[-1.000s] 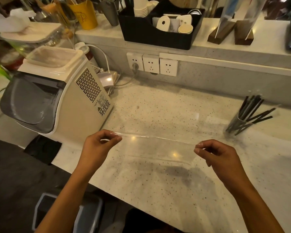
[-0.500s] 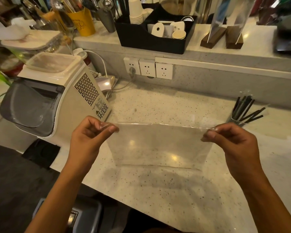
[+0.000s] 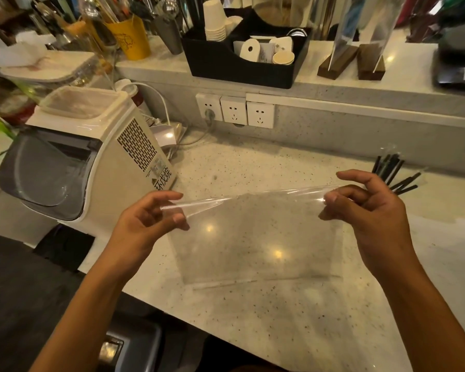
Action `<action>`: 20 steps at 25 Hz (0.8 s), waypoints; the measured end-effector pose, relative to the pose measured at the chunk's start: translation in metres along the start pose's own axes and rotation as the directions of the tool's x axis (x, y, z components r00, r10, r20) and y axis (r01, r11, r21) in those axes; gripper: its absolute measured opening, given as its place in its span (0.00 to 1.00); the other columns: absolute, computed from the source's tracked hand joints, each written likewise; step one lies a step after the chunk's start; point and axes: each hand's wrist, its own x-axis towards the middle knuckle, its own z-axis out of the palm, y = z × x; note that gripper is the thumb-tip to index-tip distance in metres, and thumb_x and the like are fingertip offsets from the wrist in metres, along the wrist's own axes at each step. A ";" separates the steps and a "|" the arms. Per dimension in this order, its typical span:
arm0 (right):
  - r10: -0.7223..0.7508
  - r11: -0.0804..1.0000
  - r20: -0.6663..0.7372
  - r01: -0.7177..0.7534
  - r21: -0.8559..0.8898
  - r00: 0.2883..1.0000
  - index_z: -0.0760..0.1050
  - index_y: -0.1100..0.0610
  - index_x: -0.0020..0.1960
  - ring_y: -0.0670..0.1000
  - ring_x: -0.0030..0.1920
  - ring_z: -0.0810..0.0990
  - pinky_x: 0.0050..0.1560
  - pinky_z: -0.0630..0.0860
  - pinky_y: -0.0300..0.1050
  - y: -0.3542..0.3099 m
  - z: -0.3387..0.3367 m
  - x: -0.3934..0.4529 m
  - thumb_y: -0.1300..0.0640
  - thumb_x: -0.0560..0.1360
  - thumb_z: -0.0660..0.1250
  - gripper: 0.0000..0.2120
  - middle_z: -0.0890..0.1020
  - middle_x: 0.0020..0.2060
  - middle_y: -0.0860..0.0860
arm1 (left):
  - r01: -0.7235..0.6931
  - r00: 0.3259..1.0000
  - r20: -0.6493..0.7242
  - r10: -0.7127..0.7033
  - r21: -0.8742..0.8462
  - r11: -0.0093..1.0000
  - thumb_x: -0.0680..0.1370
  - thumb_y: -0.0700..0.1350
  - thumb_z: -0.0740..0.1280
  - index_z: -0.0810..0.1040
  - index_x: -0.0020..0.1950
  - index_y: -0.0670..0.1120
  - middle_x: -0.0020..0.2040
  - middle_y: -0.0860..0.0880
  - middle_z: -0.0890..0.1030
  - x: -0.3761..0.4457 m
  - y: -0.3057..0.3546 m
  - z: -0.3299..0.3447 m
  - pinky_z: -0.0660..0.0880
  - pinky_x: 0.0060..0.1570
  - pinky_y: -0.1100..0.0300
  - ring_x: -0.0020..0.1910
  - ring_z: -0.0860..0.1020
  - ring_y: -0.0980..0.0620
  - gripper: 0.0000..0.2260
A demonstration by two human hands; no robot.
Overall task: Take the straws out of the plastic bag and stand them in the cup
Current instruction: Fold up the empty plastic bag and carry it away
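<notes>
Head view: left hand and right hand each pinch a top corner of an empty clear plastic bag above the speckled worktop; black straws behind; machine label reads 环戊烷.

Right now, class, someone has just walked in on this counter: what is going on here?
A person holds an empty clear plastic bag stretched above the speckled counter, the left hand pinching one top corner and the right hand pinching the other. The black straws already stand behind the right hand; the cup holding them is hidden. A white machine sits to the left.
</notes>
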 end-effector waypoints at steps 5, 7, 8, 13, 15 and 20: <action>-0.068 0.995 0.138 0.078 -0.066 0.988 0.80 0.50 0.56 0.54 0.38 0.87 0.43 0.82 0.40 -0.013 0.010 0.011 0.53 0.70 0.73 0.15 0.87 0.39 0.52 | -0.019 0.893 0.442 -0.084 0.223 0.975 0.71 0.53 0.76 0.80 0.60 0.56 0.54 0.47 0.86 0.011 0.027 -0.006 0.81 0.55 0.58 0.54 0.85 0.47 0.18; -0.091 0.986 0.192 0.115 -0.120 0.977 0.80 0.51 0.56 0.52 0.38 0.87 0.43 0.82 0.38 -0.021 0.016 0.017 0.54 0.70 0.73 0.14 0.87 0.40 0.52 | -0.119 0.886 0.456 -0.083 0.396 0.911 0.71 0.58 0.76 0.80 0.60 0.59 0.53 0.54 0.86 0.026 0.032 0.019 0.81 0.55 0.57 0.53 0.85 0.52 0.19; -0.100 0.982 0.217 0.131 -0.133 0.971 0.80 0.52 0.55 0.52 0.38 0.87 0.43 0.82 0.38 -0.025 0.017 0.019 0.54 0.70 0.73 0.14 0.87 0.40 0.52 | -0.156 0.891 0.448 -0.073 0.455 0.877 0.71 0.59 0.75 0.79 0.60 0.59 0.51 0.56 0.85 0.032 0.033 0.034 0.81 0.54 0.57 0.51 0.84 0.55 0.19; -0.140 0.956 0.295 0.207 -0.210 0.945 0.80 0.53 0.57 0.51 0.41 0.87 0.45 0.83 0.40 -0.042 0.012 0.036 0.53 0.72 0.72 0.14 0.87 0.42 0.50 | -0.248 0.910 0.414 0.009 0.526 0.813 0.75 0.58 0.72 0.79 0.55 0.58 0.50 0.59 0.83 0.052 0.027 0.089 0.78 0.44 0.62 0.46 0.81 0.61 0.11; -0.154 0.937 0.319 0.241 -0.253 0.935 0.79 0.53 0.58 0.50 0.42 0.87 0.47 0.84 0.42 -0.050 0.010 0.042 0.52 0.72 0.72 0.15 0.87 0.43 0.49 | -0.258 0.909 0.417 0.026 0.510 0.820 0.77 0.54 0.71 0.79 0.56 0.56 0.50 0.58 0.84 0.056 0.025 0.102 0.79 0.43 0.60 0.43 0.83 0.58 0.08; -0.308 0.832 0.184 0.358 -0.424 0.933 0.74 0.46 0.66 0.45 0.56 0.83 0.57 0.80 0.42 -0.052 0.003 0.054 0.45 0.73 0.75 0.23 0.84 0.51 0.42 | -0.208 0.902 0.431 0.034 0.363 0.908 0.81 0.44 0.68 0.84 0.56 0.52 0.45 0.53 0.87 0.065 0.027 0.108 0.82 0.41 0.60 0.38 0.86 0.53 0.07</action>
